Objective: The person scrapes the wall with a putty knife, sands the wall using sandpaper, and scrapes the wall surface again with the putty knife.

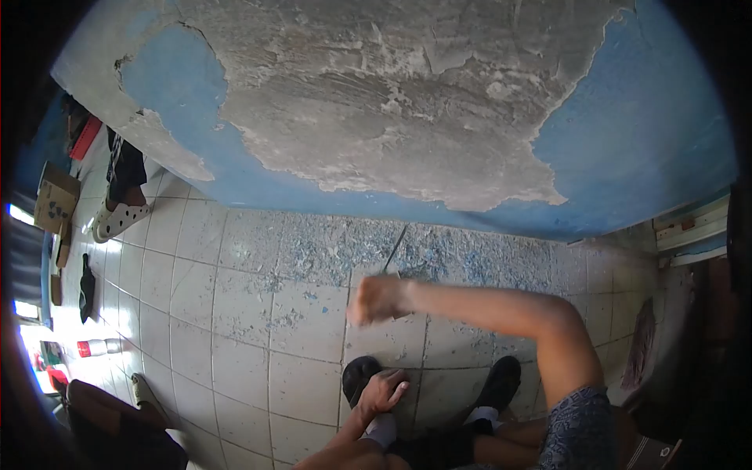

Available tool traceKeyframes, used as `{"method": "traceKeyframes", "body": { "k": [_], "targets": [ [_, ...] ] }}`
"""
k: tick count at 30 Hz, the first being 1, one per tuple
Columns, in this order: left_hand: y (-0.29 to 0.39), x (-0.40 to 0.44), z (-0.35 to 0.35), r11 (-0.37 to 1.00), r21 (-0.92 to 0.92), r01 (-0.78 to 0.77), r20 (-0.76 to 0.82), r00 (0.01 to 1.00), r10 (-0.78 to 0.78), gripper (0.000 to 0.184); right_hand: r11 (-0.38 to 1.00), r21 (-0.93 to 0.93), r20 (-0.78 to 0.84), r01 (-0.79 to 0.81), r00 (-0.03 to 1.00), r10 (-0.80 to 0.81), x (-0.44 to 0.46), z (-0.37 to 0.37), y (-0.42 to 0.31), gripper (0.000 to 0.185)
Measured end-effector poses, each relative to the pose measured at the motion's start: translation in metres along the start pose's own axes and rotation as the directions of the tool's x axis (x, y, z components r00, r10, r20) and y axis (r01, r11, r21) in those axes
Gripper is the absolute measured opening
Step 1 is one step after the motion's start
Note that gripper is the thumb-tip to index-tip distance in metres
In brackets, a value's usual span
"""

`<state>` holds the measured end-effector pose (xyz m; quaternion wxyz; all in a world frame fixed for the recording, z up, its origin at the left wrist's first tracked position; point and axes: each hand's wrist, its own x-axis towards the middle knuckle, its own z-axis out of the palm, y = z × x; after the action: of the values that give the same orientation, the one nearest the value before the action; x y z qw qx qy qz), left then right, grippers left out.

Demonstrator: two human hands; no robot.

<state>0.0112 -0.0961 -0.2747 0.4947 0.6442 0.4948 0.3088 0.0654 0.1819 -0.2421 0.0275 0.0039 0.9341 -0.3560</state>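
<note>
My right hand, slightly blurred, is closed in a fist above the tiled floor. A thin dark rod-like tool sticks up from behind it toward the wall; its exact kind is hard to make out. In front stands a blue wall with a large stripped grey patch, its paint edges ragged. My left hand hangs low beside my dark left shoe, thumb apart from the other fingers, holding nothing visible.
Paint flakes litter the white tiles along the wall's foot. At left are another person's foot in a white clog, a cardboard box, a bottle and a dark object. My other shoe is on the right.
</note>
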Motion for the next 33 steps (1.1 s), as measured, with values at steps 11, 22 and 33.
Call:
{"method": "traceKeyframes", "body": {
  "k": [11,22,33],
  "targets": [
    [0.01,0.002,0.001,1.0,0.014,0.021,-0.006,1.0,-0.021,0.023,0.985,-0.168,-0.176,-0.022,0.984,-0.008,-0.022,-0.033,0.048,0.025],
    [0.013,0.002,0.0,0.999,0.015,0.044,-0.012,0.999,-0.044,0.022,0.907,-0.376,-0.079,-0.188,0.982,0.171,-0.036,-0.046,0.001,0.027],
    [0.012,0.006,0.001,0.999,0.039,0.023,0.014,1.0,-0.023,0.021,0.95,-0.31,-0.076,-0.024,0.997,0.0,-0.086,-0.028,-0.011,0.027]
  ]
}}
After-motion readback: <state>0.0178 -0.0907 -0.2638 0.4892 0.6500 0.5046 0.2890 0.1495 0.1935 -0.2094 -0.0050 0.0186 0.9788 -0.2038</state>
